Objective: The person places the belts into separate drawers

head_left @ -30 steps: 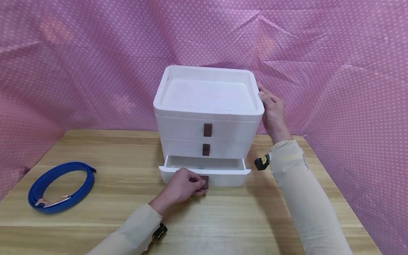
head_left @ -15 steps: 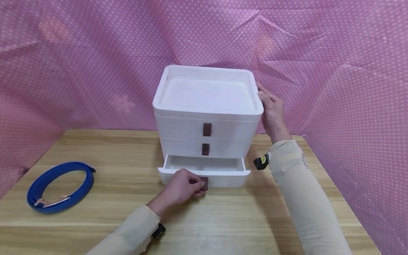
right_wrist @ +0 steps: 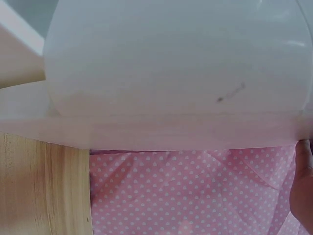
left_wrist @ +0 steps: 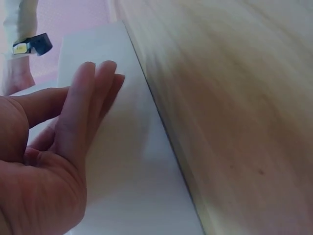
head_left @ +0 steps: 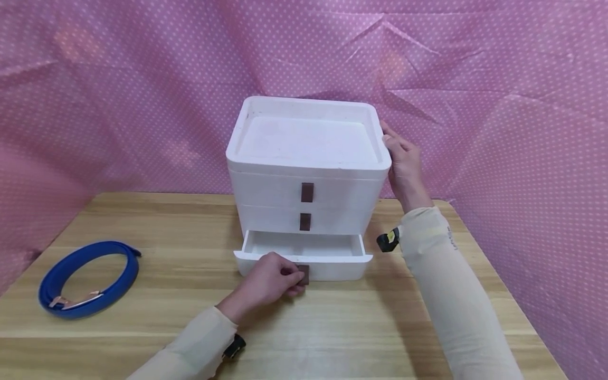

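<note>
A white drawer cabinet (head_left: 266, 190) with a shallow tray top stands on the table. Its bottom drawer (head_left: 339, 270) is pulled partly out, and the part of its inside that shows is bare. With thumb and fingers, my left hand (head_left: 269, 279) pinches the brown tab (head_left: 304, 274) on that drawer's front. In the left wrist view, the left hand (left_wrist: 54, 156) lies against the white drawer front (left_wrist: 132, 161). My right hand (head_left: 405, 168) rests against the cabinet's upper right side, fingers fairly straight. Only a bit of the right hand (right_wrist: 303, 188) shows in the right wrist view.
A coiled blue belt (head_left: 125, 282) with a metallic buckle lies on the wooden table (head_left: 180, 221) to the left. Brown tabs mark the shut upper drawers (head_left: 280, 192). A pink dotted cloth (head_left: 304, 47) hangs behind and at both sides.
The bottom drawer has slid slightly farther out toward me, with my left hand on its tab. My right hand keeps its place on the cabinet's side.
</note>
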